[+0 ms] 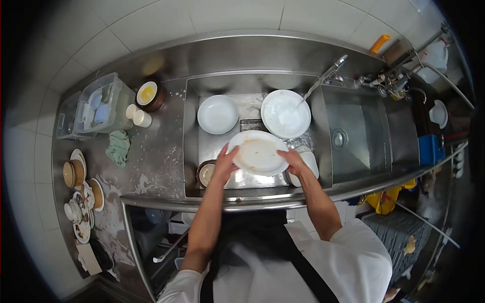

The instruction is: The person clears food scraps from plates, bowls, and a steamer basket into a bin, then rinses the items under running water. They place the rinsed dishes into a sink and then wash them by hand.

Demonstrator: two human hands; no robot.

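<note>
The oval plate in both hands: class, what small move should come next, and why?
Probably shift the oval plate under the stream from the faucet: brownish smears mark its face, the left hand and right hand grip its two ends, and water runs into the white bowl beyond it.

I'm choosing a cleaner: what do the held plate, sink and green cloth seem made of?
Held plate: perhaps glazed ceramic, smooth and white; plastic possible. Sink: likely satin stainless steel, grey with blurred reflections. Green cloth: probably matte fabric, softly crumpled.

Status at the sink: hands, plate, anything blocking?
Left hand and right hand gripping opposite ends of plate. Plate stained, held over sink. White bowl close beyond it; nothing visibly blocking either hand.
</note>
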